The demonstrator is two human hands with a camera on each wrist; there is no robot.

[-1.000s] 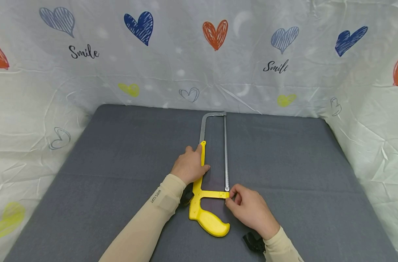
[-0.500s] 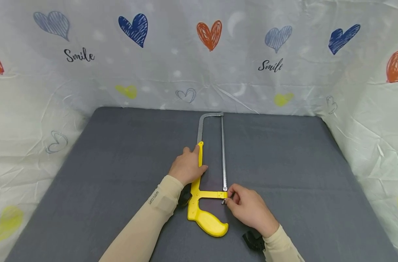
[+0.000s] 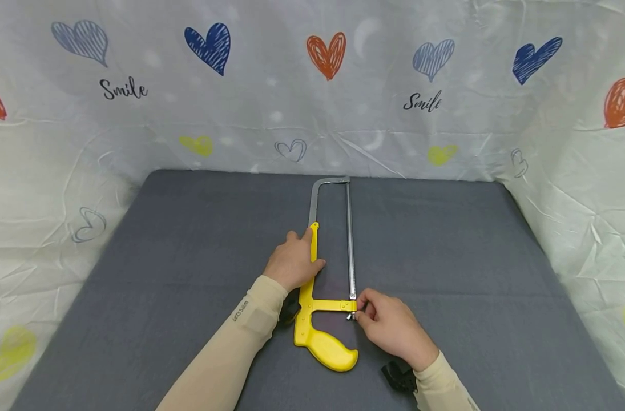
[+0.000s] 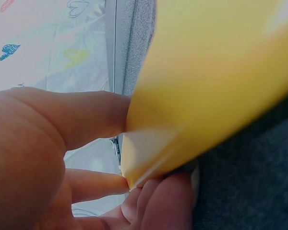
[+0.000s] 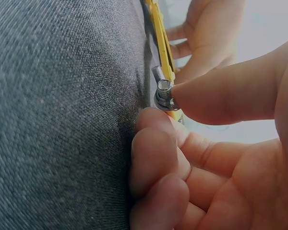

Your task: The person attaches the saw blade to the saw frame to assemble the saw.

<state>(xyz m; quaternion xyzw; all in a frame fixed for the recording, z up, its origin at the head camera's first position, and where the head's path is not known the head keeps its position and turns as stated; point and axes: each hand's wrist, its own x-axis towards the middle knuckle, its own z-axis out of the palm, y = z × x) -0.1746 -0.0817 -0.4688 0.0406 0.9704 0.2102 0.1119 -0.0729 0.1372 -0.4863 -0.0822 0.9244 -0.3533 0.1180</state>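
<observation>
A hacksaw with a yellow handle and a grey metal frame lies flat on the grey cloth table, its blade running away from me. My left hand grips the yellow bar along the frame's left side; in the left wrist view the yellow plastic is held between thumb and fingers. My right hand pinches the small metal nut at the blade's near end, thumb and forefinger on it.
White sheeting printed with hearts and "Smile" walls in the table at the back and both sides. Black wrist straps show by each sleeve. Bare grey cloth lies to the left and right of the saw.
The saw's near end has shifted slightly left. A bit of the metal nut now shows between my right thumb and forefinger. My left hand keeps its grip.
</observation>
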